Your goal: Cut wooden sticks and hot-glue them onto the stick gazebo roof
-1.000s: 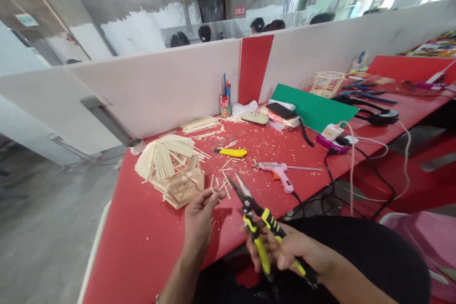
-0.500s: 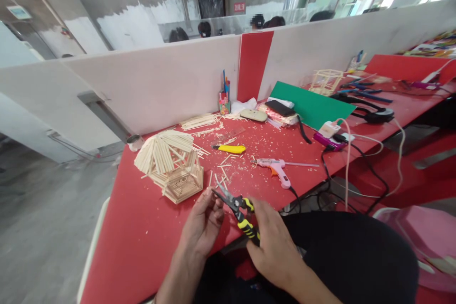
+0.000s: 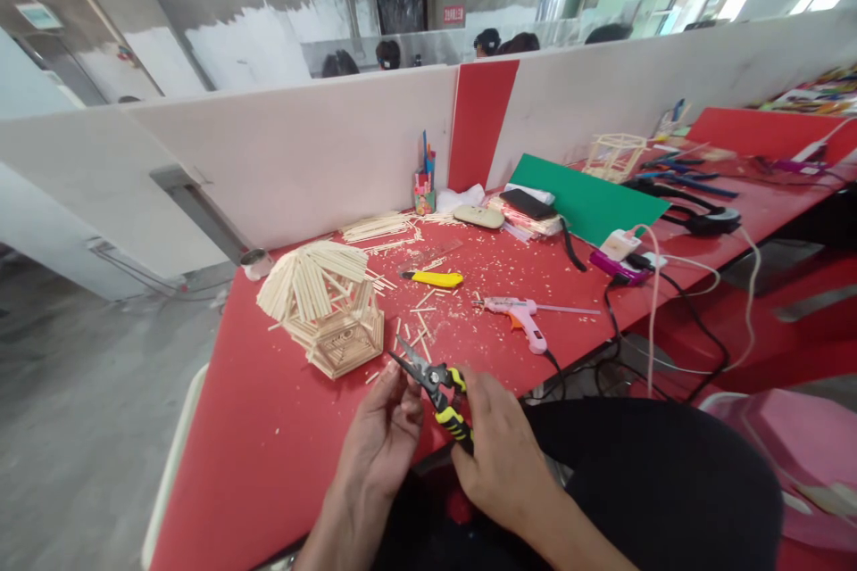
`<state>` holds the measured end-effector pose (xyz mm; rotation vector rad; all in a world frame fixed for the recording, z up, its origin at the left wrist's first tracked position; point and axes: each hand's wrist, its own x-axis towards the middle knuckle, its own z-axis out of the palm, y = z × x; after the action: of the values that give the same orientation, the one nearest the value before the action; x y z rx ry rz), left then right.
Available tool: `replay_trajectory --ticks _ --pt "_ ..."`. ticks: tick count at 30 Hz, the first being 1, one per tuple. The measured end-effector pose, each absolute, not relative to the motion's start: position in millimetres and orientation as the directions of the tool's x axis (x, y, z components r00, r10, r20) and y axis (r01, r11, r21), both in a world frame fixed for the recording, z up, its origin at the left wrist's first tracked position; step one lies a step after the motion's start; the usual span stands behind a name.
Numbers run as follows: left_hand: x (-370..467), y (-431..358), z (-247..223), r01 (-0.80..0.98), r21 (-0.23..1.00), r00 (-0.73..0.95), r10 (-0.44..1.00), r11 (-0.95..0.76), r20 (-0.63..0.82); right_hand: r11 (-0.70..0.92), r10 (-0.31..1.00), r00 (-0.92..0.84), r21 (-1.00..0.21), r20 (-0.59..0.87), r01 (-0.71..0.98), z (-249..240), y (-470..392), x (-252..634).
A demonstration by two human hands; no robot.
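My right hand (image 3: 499, 446) is closed round the yellow-and-black handles of a pair of shears (image 3: 434, 377). The shears' pointed blades are apart and reach over the fingertips of my left hand (image 3: 385, 424). Thumb and fingers of my left hand are pinched together, and whatever they hold is too small to make out. A short pale stick piece (image 3: 372, 377) shows just left of those fingertips. Beyond my left hand stands a small house-like model (image 3: 345, 339) built of wooden sticks, with a sloping stick roof (image 3: 312, 281).
On the red table (image 3: 228, 464) lie a yellow utility knife (image 3: 435, 279), a pink glue gun (image 3: 526, 317) with its cord, and scattered stick bits. Farther back are a stick pile (image 3: 375, 227), a pen cup (image 3: 424, 196), a green board (image 3: 589, 201) and a power strip (image 3: 619, 268).
The shears and my right hand have shifted slightly left and up, bringing the blades over my left fingertips. A short pale stick piece now shows beside my left fingers.
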<state>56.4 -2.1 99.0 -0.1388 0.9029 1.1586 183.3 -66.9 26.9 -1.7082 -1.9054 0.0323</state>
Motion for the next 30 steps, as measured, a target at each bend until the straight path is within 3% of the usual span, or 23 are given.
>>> replay_trajectory --ticks 7,12,16,19,24,30 --pt "53.4 -7.7 96.5 -0.847 0.383 0.025 0.748 0.368 -0.663 0.18 0.962 -0.062 -0.445 0.267 0.877 34.8 -64.5 183.8" --pt "52.1 -7.5 97.2 -0.86 0.294 0.088 0.689 0.418 -0.72 0.085 0.994 -0.036 -0.539 0.1 0.838 39.2 -57.5 179.9" --pt "49.4 -5.0 95.0 -0.851 0.283 0.122 0.691 0.442 -0.713 0.09 0.994 -0.026 -0.626 0.111 0.774 36.9 -53.9 180.3" --pt "46.6 -5.1 88.8 -0.815 0.399 0.065 0.75 0.421 -0.658 0.137 0.985 -0.035 -0.63 0.171 0.764 31.8 -53.4 188.9" --pt "43.7 -8.5 72.1 -0.552 0.789 -0.039 0.936 0.272 -0.35 0.225 0.957 -0.093 -0.506 0.274 0.833 24.9 -60.2 203.1" --pt "38.9 -7.1 58.7 -0.348 0.925 -0.082 0.978 0.154 -0.193 0.269 0.929 -0.119 -0.419 0.349 0.867 25.0 -64.8 198.7"
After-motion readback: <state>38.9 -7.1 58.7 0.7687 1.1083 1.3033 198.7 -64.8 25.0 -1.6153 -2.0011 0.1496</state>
